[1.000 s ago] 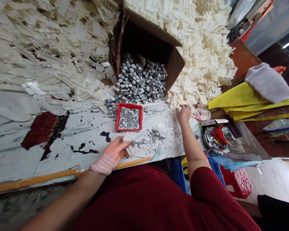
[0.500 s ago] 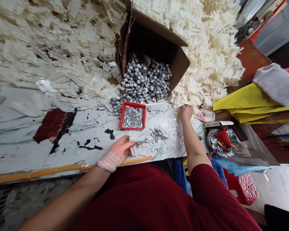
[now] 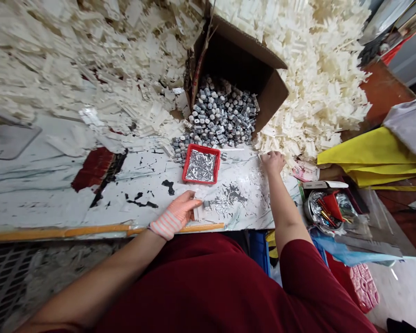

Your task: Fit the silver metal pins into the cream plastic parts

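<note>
My left hand (image 3: 178, 213), in a striped glove, is closed around a white plastic piece (image 3: 198, 212) just above the table's front edge. A small grey metal block (image 3: 207, 204) shows at that piece's right end. Close by on the right lies a loose scatter of thin silvery pins (image 3: 223, 203). My right hand (image 3: 274, 162) is at the front of a heap of cream-white plastic pieces (image 3: 298, 132), fingers curled down. A pale edge shows at its fingertips, apparently one such piece, mostly hidden by the hand. Behind my left hand stands a red tray (image 3: 183, 178) full of pins.
A cardboard box (image 3: 275, 99) lies on its side, grey metal blocks (image 3: 225, 115) spilling from it. More white pieces (image 3: 125, 92) cover the back left. On the right are a metal bowl (image 3: 310, 210) of small items and yellow sheets (image 3: 357, 150). An orange strip (image 3: 100, 230) lines the front edge.
The view has swung slightly left, so things sit further right. My right hand has shifted a little left along the heap's edge. My left hand still holds its piece.
</note>
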`<state>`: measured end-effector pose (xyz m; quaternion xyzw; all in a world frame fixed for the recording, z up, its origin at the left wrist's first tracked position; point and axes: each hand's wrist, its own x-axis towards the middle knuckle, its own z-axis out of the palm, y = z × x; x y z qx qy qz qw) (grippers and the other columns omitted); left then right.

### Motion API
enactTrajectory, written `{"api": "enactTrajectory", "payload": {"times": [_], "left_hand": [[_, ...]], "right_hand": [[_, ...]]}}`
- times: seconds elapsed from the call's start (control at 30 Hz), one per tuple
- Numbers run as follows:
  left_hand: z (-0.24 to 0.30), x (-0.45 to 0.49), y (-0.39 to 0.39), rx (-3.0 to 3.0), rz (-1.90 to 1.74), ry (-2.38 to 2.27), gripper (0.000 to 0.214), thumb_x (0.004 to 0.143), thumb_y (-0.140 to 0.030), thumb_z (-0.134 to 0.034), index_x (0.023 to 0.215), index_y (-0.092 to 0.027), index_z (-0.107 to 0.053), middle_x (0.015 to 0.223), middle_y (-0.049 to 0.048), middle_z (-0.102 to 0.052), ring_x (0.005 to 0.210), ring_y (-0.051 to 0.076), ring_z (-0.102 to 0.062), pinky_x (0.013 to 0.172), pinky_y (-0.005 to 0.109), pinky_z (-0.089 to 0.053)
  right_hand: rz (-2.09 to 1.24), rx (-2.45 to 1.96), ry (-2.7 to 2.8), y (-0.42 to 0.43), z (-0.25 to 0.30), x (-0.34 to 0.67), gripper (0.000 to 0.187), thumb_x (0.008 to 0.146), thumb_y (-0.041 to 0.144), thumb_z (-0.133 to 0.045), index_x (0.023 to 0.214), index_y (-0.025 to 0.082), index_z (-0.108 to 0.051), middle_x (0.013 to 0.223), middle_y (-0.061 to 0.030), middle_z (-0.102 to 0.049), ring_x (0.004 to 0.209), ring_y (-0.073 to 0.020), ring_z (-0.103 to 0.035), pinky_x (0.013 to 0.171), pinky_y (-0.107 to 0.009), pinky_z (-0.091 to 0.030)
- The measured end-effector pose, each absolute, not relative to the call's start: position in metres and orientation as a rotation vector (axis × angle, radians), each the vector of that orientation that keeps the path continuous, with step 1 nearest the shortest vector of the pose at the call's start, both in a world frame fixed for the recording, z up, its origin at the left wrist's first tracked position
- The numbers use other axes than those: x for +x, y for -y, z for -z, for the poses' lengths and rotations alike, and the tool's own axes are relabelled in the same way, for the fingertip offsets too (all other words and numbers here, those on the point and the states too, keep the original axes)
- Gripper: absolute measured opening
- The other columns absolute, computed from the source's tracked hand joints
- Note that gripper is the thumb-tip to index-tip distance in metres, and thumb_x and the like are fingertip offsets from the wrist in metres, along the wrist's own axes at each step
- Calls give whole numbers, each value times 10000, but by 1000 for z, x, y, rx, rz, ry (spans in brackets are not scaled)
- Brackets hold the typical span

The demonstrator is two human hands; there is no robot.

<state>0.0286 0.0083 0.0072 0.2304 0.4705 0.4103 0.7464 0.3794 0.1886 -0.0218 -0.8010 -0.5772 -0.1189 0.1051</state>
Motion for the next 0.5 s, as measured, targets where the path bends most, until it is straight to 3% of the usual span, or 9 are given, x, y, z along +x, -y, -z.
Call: {"api": "enactTrajectory", "payload": {"times": [0.1,0.23,0.4,0.5], "left_hand": [[-9,28,-8,442,-838,-973,267,602,-248,-729,758,-192,-520,715,-6,-571,634,149,-604,548,253,-515],[-11,27,-7,424,-833,-967,265,615,-243,-721,748,-198,-496,694,-22,-547,627,134,-596,561,238,-504],[-5,28,-11,425,-850,-959,281,615,-249,-728,726,-202,-473,667,-32,-524,583,118,-564,512,218,-466],[-1,31,-14,499,-881,-993,257,656,-259,-699,698,-202,-451,600,-47,-469,498,93,-502,437,198,-403]], "right_hand": [[392,-2360,1671,-193,19,371,318,819,402,-553,1008,200,-709,1113,-136,-591,1090,-304,-410,906,-464,-305],[292,-2345,1634,-195,13,365,277,853,330,-500,940,198,-728,1074,-138,-612,1074,-295,-442,878,-448,-339],[-93,-2037,1427,-169,8,359,326,866,338,-462,987,127,-679,1008,-135,-674,968,-230,-571,874,-386,-430],[-304,-1717,1516,-123,6,322,294,880,363,-479,975,152,-661,1037,-117,-696,995,-219,-621,883,-394,-474]]}}
